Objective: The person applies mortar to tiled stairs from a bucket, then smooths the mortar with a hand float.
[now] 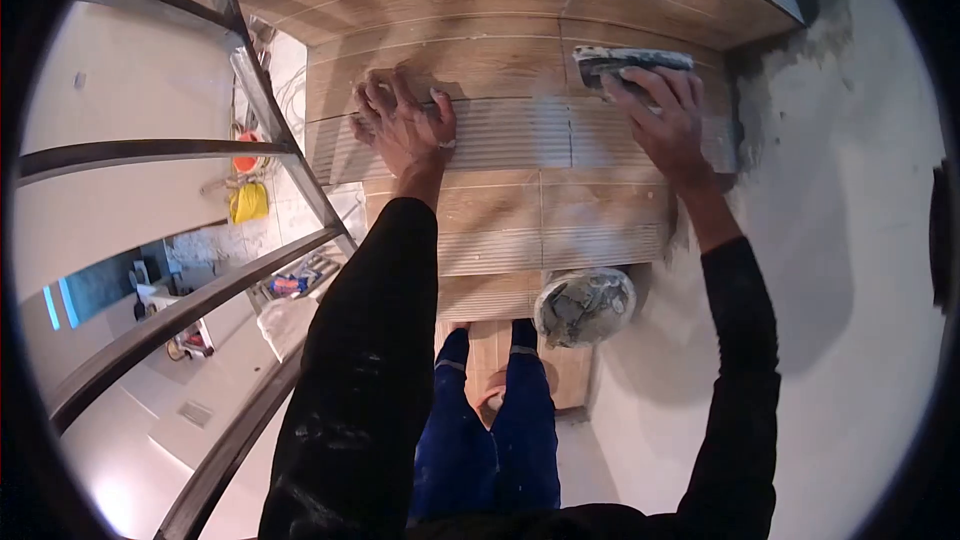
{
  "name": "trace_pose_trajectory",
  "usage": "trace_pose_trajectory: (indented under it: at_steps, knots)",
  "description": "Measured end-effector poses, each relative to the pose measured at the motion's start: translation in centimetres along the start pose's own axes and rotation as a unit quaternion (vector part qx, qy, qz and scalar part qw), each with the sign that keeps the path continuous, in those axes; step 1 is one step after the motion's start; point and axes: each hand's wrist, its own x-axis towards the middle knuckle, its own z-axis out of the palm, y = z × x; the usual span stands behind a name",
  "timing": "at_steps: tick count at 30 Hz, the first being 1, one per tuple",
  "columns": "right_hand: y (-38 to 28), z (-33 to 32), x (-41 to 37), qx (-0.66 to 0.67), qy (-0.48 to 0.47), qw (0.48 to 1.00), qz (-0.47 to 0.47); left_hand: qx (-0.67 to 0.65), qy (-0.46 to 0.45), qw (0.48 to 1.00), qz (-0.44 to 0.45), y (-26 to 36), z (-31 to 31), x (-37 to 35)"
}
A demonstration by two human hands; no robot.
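My left hand (408, 128) rests on a wood-look stair tread (500, 130), its fingers apart and bent, with nothing held. Pale smears mark its skin. My right hand (668, 122) grips a dark grout float (598, 68) caked with whitish paste. The float lies at the right part of the same tread, near the riser (480, 25) and the wall. Its underside is hidden. Thin joint lines run between the tiles, and ribbed strips edge the treads. Lower down, by the wall, stands a round bucket (585, 308) with grey, wet-looking paste inside.
A metal railing (290, 130) runs along the left side, with a drop beyond it. On the floor below lie a yellow bag (248, 202), an orange-red item (246, 152) and assorted tools. A plastered wall (790, 200) borders the stairs on the right. My legs (525, 420) are on lower steps.
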Motion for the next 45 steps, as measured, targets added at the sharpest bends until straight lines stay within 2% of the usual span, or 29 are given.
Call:
trace_pose_trajectory:
  at_steps: [1, 3, 7, 9, 13, 15, 16, 18, 21, 23, 26, 30, 31, 32, 33, 34, 35, 36, 38, 42, 44, 45]
  knots:
    - [0.9, 1.3, 0.9, 0.007, -0.003, 1.0, -0.005, 0.005, -0.003, 1.0, -0.007, 0.0, -0.1, 0.0]
    - [2.5, 3.7, 2.6, -0.013, -0.01, 0.994, -0.107, 0.0, -0.004, 1.0, 0.0, 0.2, -0.3, 0.1]
    - [5.4, 7.6, 4.9, -0.022, -0.03, 0.991, -0.129, 0.01, -0.004, 1.0, -0.005, 0.1, 0.1, 0.1]
    - [7.4, 7.9, 5.0, -0.061, -0.036, 0.992, -0.109, 0.002, -0.001, 1.0, -0.003, 0.0, 0.2, 0.1]
    - [8.8, 5.0, 2.2, -0.053, -0.046, 0.996, -0.063, -0.014, -0.009, 1.0, -0.008, 0.3, -0.4, 0.2]
    - [8.7, 4.5, 0.0, -0.1, -0.005, 0.994, 0.044, -0.011, -0.03, 0.999, -0.014, 0.5, -0.9, 0.4]
    - [7.9, 4.1, -0.9, -0.102, -0.006, 0.994, 0.042, -0.014, -0.031, 0.999, -0.016, 0.5, -0.9, 0.4]
    - [6.2, 3.3, -1.9, 0.009, 0.077, 0.98, 0.182, -0.02, -0.024, 0.999, -0.014, 0.4, -0.9, 0.5]
    - [2.2, 3.9, 0.3, 0.043, 0.099, 0.978, 0.178, -0.016, -0.031, 0.999, -0.017, 0.3, -0.6, 0.4]
    - [1.0, 5.9, 2.2, 0.063, 0.092, 0.988, 0.111, -0.023, -0.039, 0.999, -0.019, 0.2, -0.5, 0.3]
    - [-0.1, 6.1, 6.6, 0.089, 0.067, 0.99, 0.081, -0.019, -0.05, 0.998, -0.022, 0.4, -0.3, 0.4]
    - [-1.0, 4.9, 6.5, 0.151, 0.053, 0.978, 0.135, -0.029, -0.054, 0.998, -0.031, 0.4, -0.5, 0.5]
    - [-1.4, 5.5, 5.3, 0.23, 0.121, 0.935, 0.239, -0.031, -0.057, 0.997, -0.032, 0.4, -0.5, 0.5]
    - [-1.7, 6.0, 4.1, 0.304, 0.185, 0.872, 0.337, -0.025, -0.052, 0.998, -0.028, 0.3, -0.5, 0.5]
    - [-1.9, 5.9, 4.0, 0.302, 0.182, 0.873, 0.336, -0.02, -0.047, 0.998, -0.025, 0.3, -0.4, 0.5]
    - [-2.2, 5.8, 3.9, 0.394, 0.262, 0.766, 0.435, -0.023, -0.048, 0.998, -0.026, 0.4, -0.3, 0.5]
    - [-2.5, 5.9, 3.8, 0.472, 0.335, 0.629, 0.519, -0.018, -0.052, 0.998, -0.027, 0.3, -0.3, 0.5]
    - [-3.1, 5.6, 4.2, 0.47, 0.335, 0.629, 0.52, -0.011, -0.055, 0.998, -0.027, 0.3, -0.3, 0.5]
    - [-4.4, 5.4, 5.7, 0.602, 0.364, 0.422, 0.573, -0.001, -0.059, 0.998, -0.025, 0.3, -0.3, 0.4]
    - [-6.3, 8.7, 8.0, 0.593, 0.371, 0.389, 0.599, -0.002, -0.069, 0.997, -0.03, 0.3, -0.2, 0.6]
    - [-6.6, 10.6, 7.9, 0.571, 0.342, 0.414, 0.622, -0.003, -0.065, 0.997, -0.027, 0.2, -0.1, 0.5]
    - [-7.0, 11.3, 8.0, 0.541, 0.356, 0.436, 0.624, -0.006, -0.062, 0.998, -0.027, 0.3, -0.1, 0.5]
